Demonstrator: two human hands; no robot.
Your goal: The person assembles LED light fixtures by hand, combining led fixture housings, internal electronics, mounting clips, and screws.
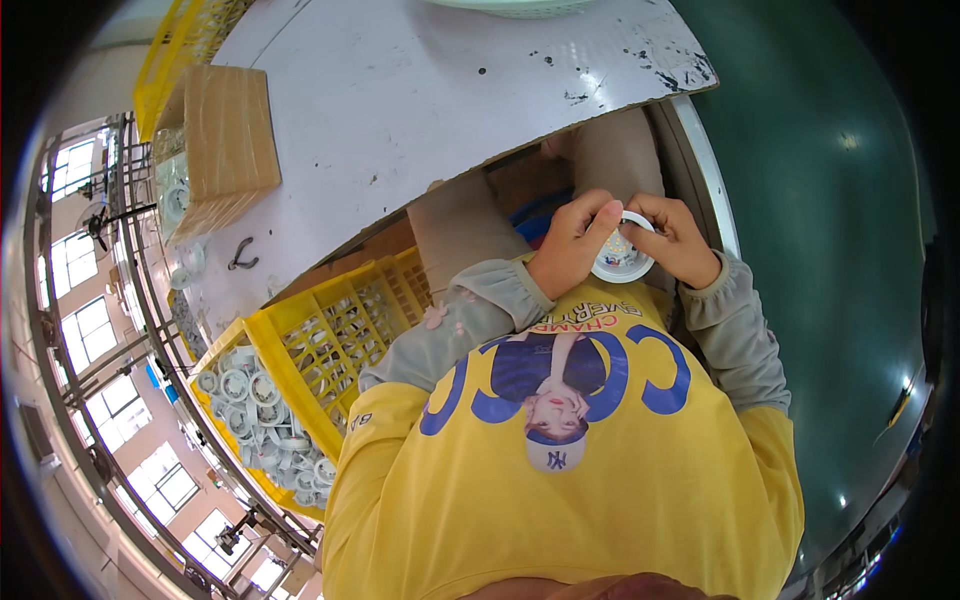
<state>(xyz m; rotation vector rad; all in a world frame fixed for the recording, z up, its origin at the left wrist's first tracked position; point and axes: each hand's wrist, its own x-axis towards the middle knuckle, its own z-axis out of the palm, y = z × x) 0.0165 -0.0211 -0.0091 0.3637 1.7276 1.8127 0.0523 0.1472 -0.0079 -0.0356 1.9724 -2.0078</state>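
Observation:
Between my two hands is a round white lamp housing (622, 262) with a pale board of small dots inside its rim. My left hand (573, 243) grips its left side, the thumb on the upper rim. On the right side, my right hand (683, 238) has its fingers curled round the edge, with the thumb reaching over the open face. The undersides of the fingers are hidden. I hold the housing above my lap, just off the near edge of the white table (400, 110).
To my left stands a yellow plastic crate (330, 420) full of white lamp housings (262, 390). Small pliers (242, 254) lie on the table near a cardboard box (232, 135). A pale green basket (515, 6) sits at the far edge. Green floor (810, 200) extends to the right.

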